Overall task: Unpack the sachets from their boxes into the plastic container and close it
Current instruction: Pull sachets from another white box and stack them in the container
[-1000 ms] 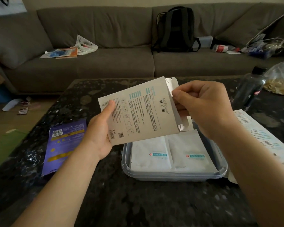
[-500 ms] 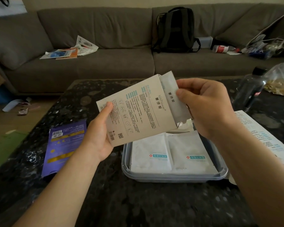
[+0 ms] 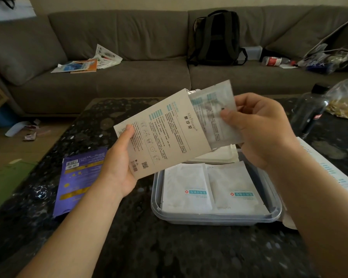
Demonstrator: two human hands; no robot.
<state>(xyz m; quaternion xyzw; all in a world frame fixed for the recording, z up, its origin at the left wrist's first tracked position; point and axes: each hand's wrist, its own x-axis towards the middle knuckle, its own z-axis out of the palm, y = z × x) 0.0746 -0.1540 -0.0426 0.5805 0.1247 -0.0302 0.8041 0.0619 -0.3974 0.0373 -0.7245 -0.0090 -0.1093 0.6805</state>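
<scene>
While two white sachets (image 3: pixel 186 189) lie side by side in the lidless plastic container (image 3: pixel 215 218) at lower centre, a person holds a beige box (image 3: pixel 161 135) tilted above it. The left hand (image 3: pixel 119 163) grips the box's lower corner, and the right hand (image 3: pixel 263 127) pinches a silvery sachet (image 3: pixel 213 109) that juts from its open end. A dark speckled table (image 3: pixel 169 253) also carries a purple packet (image 3: pixel 78 179) at left. Across the top of the frame, a grey sofa (image 3: pixel 129 37) bears a black backpack (image 3: pixel 215 37).

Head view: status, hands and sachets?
Left hand grips box. Right hand pinches sachet, partly out. Plastic container open, sachets inside. Nothing blocking.
</scene>
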